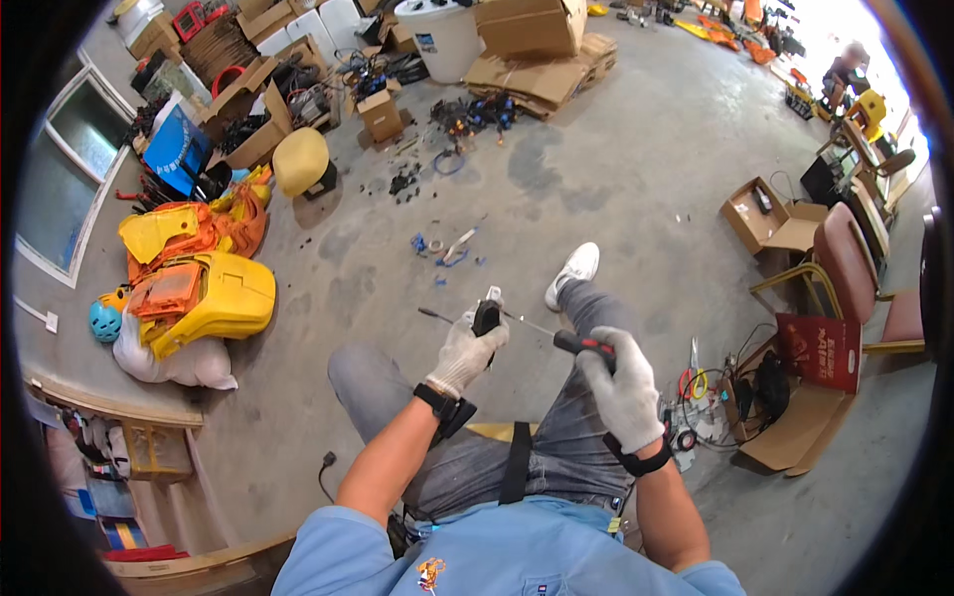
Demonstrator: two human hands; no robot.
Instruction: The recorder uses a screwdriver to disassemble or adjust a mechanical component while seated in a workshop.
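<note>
My left hand (463, 356), in a white knit glove, is closed around a small black part (486, 318) with a pale metal-looking end; its exact kind I cannot make out. A thin dark lead or rod sticks out to the left of that hand. My right hand (628, 389), gloved the same way, grips a screwdriver (580, 344) by its black and red handle. The thin shaft points left toward the black part, and whether its tip touches is too small to tell. Both hands are above my lap, with black bands on the wrists.
Scissors (693, 375), cables and small parts lie right of my leg, beside an opened cardboard box (801, 427). Loose wire pieces (455, 245) are scattered on the floor ahead. Yellow plastic shells (224, 298) are piled at left. Chairs (845, 263) stand right; another person (845, 72) is far off.
</note>
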